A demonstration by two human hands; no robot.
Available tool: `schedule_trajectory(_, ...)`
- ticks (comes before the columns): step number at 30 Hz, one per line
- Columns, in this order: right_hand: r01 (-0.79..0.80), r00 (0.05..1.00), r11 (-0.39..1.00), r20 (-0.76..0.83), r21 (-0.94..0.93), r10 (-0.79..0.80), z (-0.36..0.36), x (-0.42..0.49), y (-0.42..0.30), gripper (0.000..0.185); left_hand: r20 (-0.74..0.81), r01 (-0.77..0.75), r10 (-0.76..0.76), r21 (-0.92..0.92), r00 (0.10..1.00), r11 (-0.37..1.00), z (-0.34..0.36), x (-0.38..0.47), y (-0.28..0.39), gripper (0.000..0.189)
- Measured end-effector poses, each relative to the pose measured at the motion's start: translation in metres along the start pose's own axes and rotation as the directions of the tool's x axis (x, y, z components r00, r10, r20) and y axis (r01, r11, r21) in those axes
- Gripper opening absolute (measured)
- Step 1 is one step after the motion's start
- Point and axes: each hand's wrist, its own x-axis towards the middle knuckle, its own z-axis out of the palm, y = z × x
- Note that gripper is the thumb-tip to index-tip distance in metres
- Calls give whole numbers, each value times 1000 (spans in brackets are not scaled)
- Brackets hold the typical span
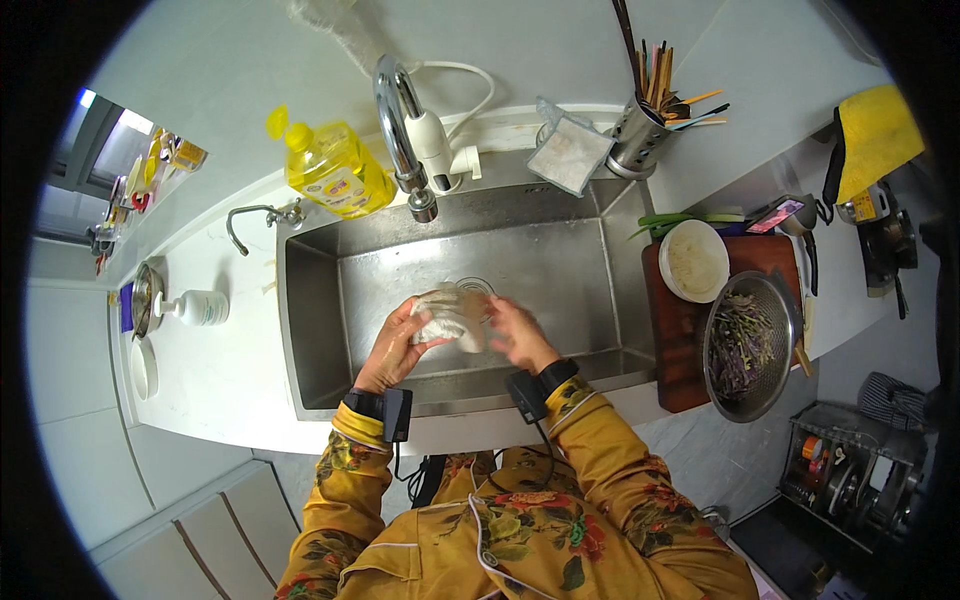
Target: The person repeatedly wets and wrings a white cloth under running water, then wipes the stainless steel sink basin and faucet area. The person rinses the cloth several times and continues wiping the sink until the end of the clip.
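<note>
Over the stainless steel sink (480, 262), a whitish cloth (441, 316) is bunched up between the hands. My left hand (397, 341) grips its left side, thumb on top and fingers beneath. My right hand (519, 334) is blurred at the cloth's right end; whether its fingers close on the fabric cannot be told. Behind the cloth, the round drain (475, 286) partly shows in the sink floor. The chrome faucet (397, 127) arches over the back edge, with no water seen running from it.
Right of the sink, a wooden cutting board (675, 360) bears a white bowl (694, 261) and a metal colander (787, 352) of purple-green vegetables. Behind stand a yellow soap bottle (337, 169), a square cloth pad (571, 155) and a utensil holder (636, 139). A pump bottle (202, 307) is left.
</note>
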Motion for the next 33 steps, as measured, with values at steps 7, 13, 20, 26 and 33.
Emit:
schedule_trajectory(7, -68, 920, 790, 346, 609, -187, 31, 11, 8, 53, 142, -65, 39, 179, 989, 982, -8, 0, -6, 41)
schedule_trajectory(13, 138, 982, 854, 41, 502, -183, 37, 32, 18, 40, -160, -187, 275, 422, 948, 887, -8, 4, -23, 18)
schedule_trajectory(20, 148, 970, 875, 104, 462, -220, 63, 28, 42, 30, -89, -64, 637, 975, 766, 214, 22, 46, -39, 27)
schedule_trajectory(26, 173, 960, 952, 171, 253, -220, 62, 14, 25, 26, 143, -207, 605, 978, 783, 38, 28, 46, -34, 32)
schedule_trajectory(33, 206, 978, 962, -16, 177, -207, 68, 18, 22, 32, 177, -178, 714, 981, 677, -75, 36, 49, -26, 36)
